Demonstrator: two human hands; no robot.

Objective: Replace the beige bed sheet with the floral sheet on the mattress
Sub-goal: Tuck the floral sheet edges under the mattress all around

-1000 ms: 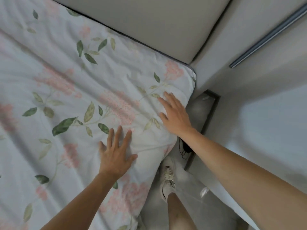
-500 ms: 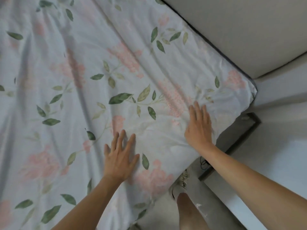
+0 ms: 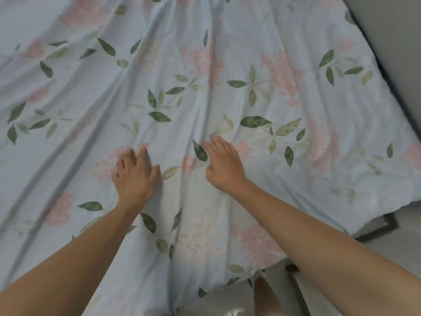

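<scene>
Head view: the floral sheet covers the mattress and fills nearly the whole frame, with long creases running from the top centre down toward the lower left. Its edge hangs over the bed's side along the lower right, from mid-right down to bottom centre. Your left hand lies palm down on the sheet just left of centre, fingers extended and slightly spread over a pink flower print, gripping nothing. Your right hand lies palm down just right of centre, fingers straight and pointing toward the upper left, pressing flat on the fabric and holding nothing. The two hands are near each other but apart. A grey headboard occupies the upper right corner. Pale floor shows at the bottom right, with your leg beside the bed edge.
</scene>
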